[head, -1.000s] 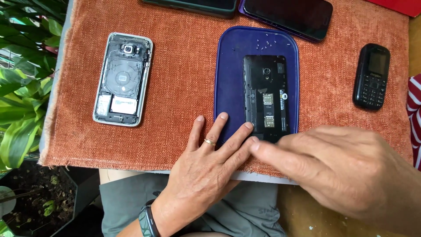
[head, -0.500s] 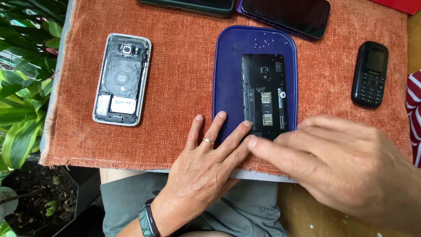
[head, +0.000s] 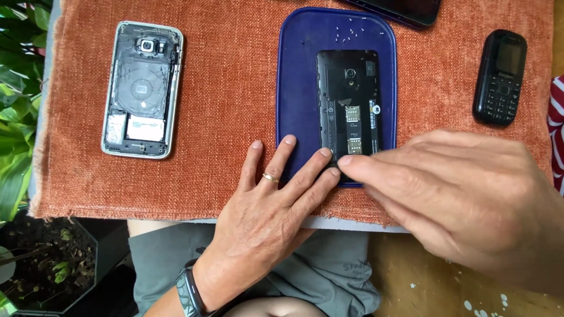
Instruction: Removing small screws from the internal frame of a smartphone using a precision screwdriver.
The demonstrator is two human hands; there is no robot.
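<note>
A black phone with its back cover off [head: 348, 100] lies on a dark blue tray [head: 296, 76], its card slots showing. My left hand [head: 267, 217], with a ring and a wrist band, lies flat on the orange cloth [head: 229, 88], fingers spread, two fingertips touching the phone's lower left corner. My right hand [head: 464, 199] comes in from the right, its fingertips at the phone's bottom edge, covering that end. Whether it grips anything is hidden. Several tiny screws [head: 349, 32] lie at the tray's top.
An opened silver phone [head: 141, 88] with its insides exposed lies at the left on the cloth. A small black keypad phone [head: 499, 76] sits at the right. Another dark phone [head: 405, 9] pokes in at the top. Green plants [head: 14, 117] stand left of the table.
The view has shifted slightly. My right hand's fingertips have slid a little leftwards along the phone's bottom edge; my left hand stays flat in place.
</note>
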